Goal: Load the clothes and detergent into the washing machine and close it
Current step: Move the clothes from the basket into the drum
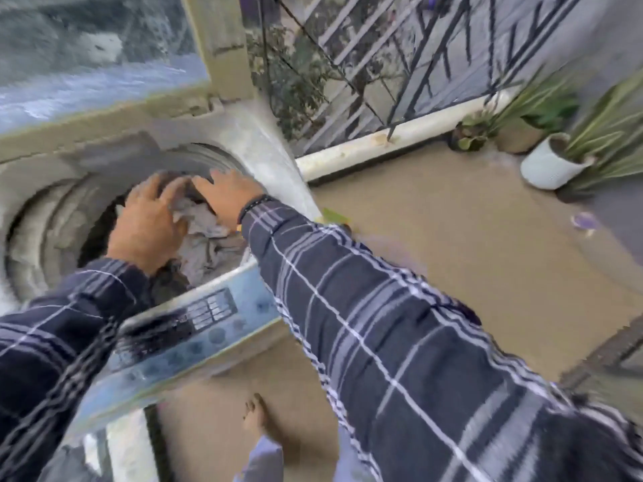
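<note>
Blurred view from a head-worn camera, looking down at a top-loading washing machine (243,133) with its lid up. Both hands reach into the round drum opening. The left hand (148,227) lies palm down with fingers spread, flat on a heap of clothes (205,238), not gripping anything. The right hand (226,194), just beside it and slightly farther from the person, is also spread flat, its fingers resting on the top of the heap near the drum's far rim. A dark beaded bracelet (252,207) circles the right wrist. Both arms wear dark plaid sleeves (382,325) with pale lines.

The clothes are pale grey and dark fabric, crumpled, filling the drum under and between the two hands. Nearer the person than the hands runs the machine's pale blue control panel (195,328) with buttons, too blurred to read. Below the right forearm a bare foot (259,417) stands on the brown floor (469,255). Well to the right of the hands, potted plants (556,158) stand beside a metal railing (400,81).
</note>
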